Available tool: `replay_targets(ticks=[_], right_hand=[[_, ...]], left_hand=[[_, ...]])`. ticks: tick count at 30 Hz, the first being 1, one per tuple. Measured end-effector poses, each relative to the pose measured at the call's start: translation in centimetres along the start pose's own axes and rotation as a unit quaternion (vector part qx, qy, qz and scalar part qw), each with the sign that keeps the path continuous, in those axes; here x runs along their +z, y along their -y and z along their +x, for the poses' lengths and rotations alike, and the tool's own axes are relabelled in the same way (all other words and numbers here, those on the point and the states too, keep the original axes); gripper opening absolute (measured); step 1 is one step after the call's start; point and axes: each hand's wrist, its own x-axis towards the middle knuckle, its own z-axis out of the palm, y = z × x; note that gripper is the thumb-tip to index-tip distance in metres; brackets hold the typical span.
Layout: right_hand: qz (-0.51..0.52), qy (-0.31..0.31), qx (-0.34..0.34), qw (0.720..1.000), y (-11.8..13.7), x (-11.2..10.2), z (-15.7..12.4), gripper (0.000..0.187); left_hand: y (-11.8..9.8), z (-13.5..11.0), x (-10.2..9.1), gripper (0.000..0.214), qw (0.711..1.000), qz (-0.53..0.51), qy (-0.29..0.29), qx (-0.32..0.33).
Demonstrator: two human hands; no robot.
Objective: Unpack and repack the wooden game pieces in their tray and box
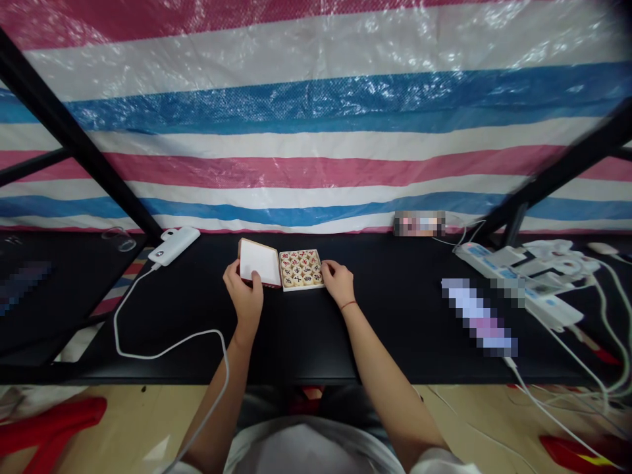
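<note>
— Can we read the discs?
— No: red and black characters, too small. We count sixteen on top, four by four, in one box on the black table.
— Our hands?
— Our left hand grips the tilted white lid beside it. Our right hand, half-curled, touches the box's right edge; whether it grips, we can't tell.

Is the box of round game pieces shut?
No: the lid is held off to one side by the left hand, leaving the pieces in the box exposed.
</note>
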Motion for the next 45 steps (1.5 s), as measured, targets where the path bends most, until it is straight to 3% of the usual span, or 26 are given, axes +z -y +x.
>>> replay_targets(ticks=[5, 7, 10, 13, 23, 34, 40, 45], right_hand=[[-0.023, 0.012, -0.015, 1.000, 0.2, 0.1, -0.2, 0.031], [-0.026, 0.016, -0.018, 0.999, 0.1, 0.1, -0.2, 0.031], [-0.028, 0.025, -0.020, 0.999, 0.0, 0.0, -0.2, 0.030], [-0.018, 0.031, -0.028, 0.999, 0.0, -0.1, -0.4, 0.028], [0.011, 0.060, -0.053, 0.997, 1.0, -0.5, -1.2, 0.025], [0.013, 0.070, -0.076, 0.995, 1.3, -0.3, -1.6, 0.023], [0.024, 0.073, -0.081, 0.994, 1.4, -0.1, -1.7, 0.021], [0.015, 0.072, -0.089, 0.993, 1.5, 0.0, -1.9, 0.021]], left_hand=[[-0.1, 0.5, -0.2, 0.055, 0.981, 0.193, -0.019, -0.026], [-0.1, 0.7, 0.2, 0.047, 0.974, 0.220, 0.052, 0.018], [-0.2, 1.0, 1.0, 0.037, 0.944, 0.220, 0.226, 0.094], [-0.6, 0.8, 1.3, 0.036, 0.919, 0.235, 0.296, 0.114], [-0.8, -0.1, -1.7, 0.040, 0.893, 0.270, 0.342, 0.110], [-0.5, -0.1, -2.8, 0.037, 0.891, 0.274, 0.342, 0.121], [-0.8, 0.3, -2.6, 0.036, 0.907, 0.260, 0.307, 0.126], [-2.4, 2.3, -0.5, 0.036, 0.929, 0.243, 0.259, 0.106]])
